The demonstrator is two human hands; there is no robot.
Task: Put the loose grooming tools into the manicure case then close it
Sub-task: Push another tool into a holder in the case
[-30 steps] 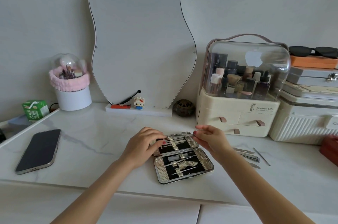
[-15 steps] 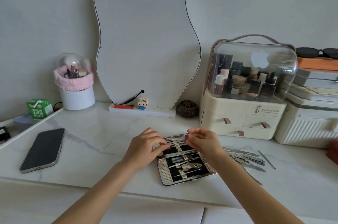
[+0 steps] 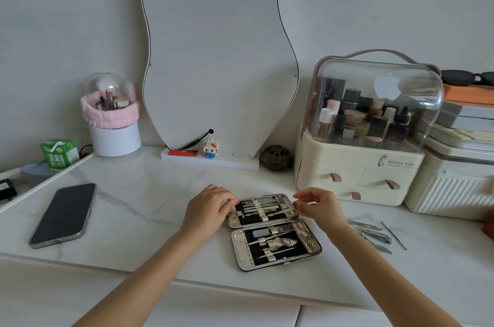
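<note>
The manicure case lies open on the marble top, with steel tools strapped in both black-lined halves. My left hand rests on the left edge of the far half, fingertips touching its rim. My right hand pinches the right edge of that same half. Several loose grooming tools, among them a nail clipper and thin steel picks, lie on the table to the right of the case, beyond my right forearm.
A phone lies face up at the left. A cream cosmetics organiser and a ribbed white box stand at the back right. A wavy mirror, a brush holder and a green carton line the back.
The far half of the case has swung back and now lies flatter. My hands have spread apart to its left and right edges.
</note>
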